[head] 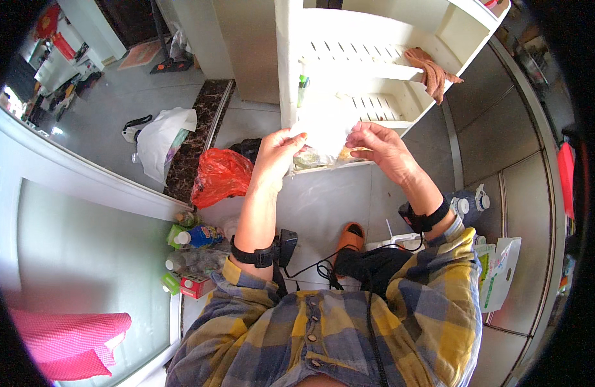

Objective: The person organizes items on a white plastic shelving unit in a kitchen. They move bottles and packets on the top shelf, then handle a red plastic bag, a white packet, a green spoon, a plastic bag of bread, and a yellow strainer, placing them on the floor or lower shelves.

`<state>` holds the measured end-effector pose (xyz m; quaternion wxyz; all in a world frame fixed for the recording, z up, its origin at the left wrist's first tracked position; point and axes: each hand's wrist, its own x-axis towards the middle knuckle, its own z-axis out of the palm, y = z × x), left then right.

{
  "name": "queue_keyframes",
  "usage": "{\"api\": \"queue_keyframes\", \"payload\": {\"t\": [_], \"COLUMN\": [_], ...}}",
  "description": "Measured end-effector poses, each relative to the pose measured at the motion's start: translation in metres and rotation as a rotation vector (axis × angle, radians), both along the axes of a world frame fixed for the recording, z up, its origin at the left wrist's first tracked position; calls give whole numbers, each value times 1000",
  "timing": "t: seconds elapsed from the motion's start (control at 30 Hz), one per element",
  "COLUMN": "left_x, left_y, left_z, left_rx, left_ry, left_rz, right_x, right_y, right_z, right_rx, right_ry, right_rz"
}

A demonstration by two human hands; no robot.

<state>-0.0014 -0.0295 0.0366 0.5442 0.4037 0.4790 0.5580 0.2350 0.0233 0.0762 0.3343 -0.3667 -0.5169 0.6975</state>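
Note:
My left hand [281, 147] pinches the left side of a thin white sheet or bag [324, 128] between thumb and fingers. At its right edge, the fingertips of my right hand [382, 145] are closed together on it. Strong glare washes out the thing, so its exact kind and outline cannot be told. Just past my hands stands a white plastic shelf rack [399, 72] with slotted shelves. Clear plastic bags with contents [309, 158] lie on its lowest shelf, partly behind my hands. A container with green-handled items [303, 87] stands at the rack's left side.
A brown cloth [430, 72] hangs over a shelf edge. On the floor lie a red plastic bag [222, 176] and a white bag [164, 142]. Bottles [200, 237] and cartons crowd the left by a glass door [94, 242]. More bottles [464, 203] stand right. A cable [326, 263] dangles below me.

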Motion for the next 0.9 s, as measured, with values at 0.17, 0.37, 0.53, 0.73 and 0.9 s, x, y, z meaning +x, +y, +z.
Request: {"api": "queue_keyframes", "payload": {"t": [0.17,0.37,0.53,0.73,0.9], "left_x": [2,-2,-1,1,15], "left_y": [-6,-3,-4,-1,-5], "left_z": [6,0,5,-4,7], "left_rx": [11,-12,-26,22,44], "left_ry": [1,28,-8,-42,-33], "left_rz": [-27,1,36,-5,-81], "right_x": [-6,-11,-14,-3,42], "right_y": [2,-2,-3,-5,-17], "right_z": [-2,-1,1,5,21], "right_rx": [99,146,133,129,202], "right_ry": [-86,-80,-87,-118,-185], "right_rz": [11,-14,-33,-65,-184]}}
